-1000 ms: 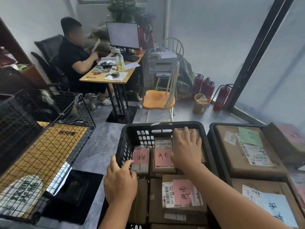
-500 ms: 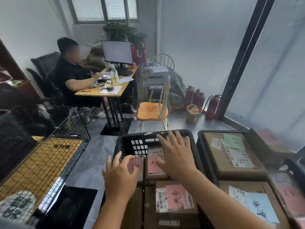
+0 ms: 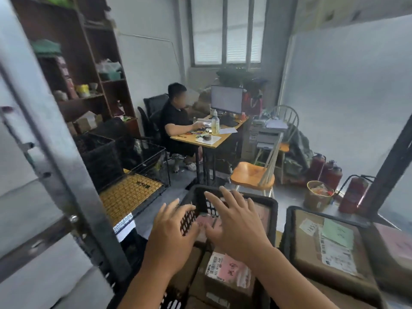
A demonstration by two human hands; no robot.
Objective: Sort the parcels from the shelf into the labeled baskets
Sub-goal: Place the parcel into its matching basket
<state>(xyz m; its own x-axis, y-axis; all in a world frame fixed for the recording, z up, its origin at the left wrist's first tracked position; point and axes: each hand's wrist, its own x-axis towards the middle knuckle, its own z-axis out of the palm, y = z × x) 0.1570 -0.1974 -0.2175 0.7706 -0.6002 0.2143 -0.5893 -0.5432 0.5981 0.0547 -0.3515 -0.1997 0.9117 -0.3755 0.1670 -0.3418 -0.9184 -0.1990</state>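
A black plastic basket (image 3: pixel 270 202) in front of me is packed with brown parcels; one parcel (image 3: pixel 227 272) carries a pink label and a barcode sticker. My left hand (image 3: pixel 171 235) hovers over the basket's near left side, fingers spread, holding nothing. My right hand (image 3: pixel 238 221) is raised above the parcels with its fingers apart, also holding nothing. To the right a second black basket (image 3: pixel 289 221) holds a large parcel (image 3: pixel 327 244) with a green note and a white shipping label.
A grey metal shelf upright (image 3: pixel 66 175) rises close on my left. A wire basket (image 3: pixel 142 175) with yellow cardboard sits on the floor beyond. A person works at a desk (image 3: pixel 200 139); a wooden chair (image 3: pixel 254 172), a bin (image 3: pixel 317 195) and fire extinguishers (image 3: pixel 352 192) stand behind the baskets.
My head has lifted and turned left, bringing the shelf upright into view. Both hands have risen off the parcels and opened, fingers spread.
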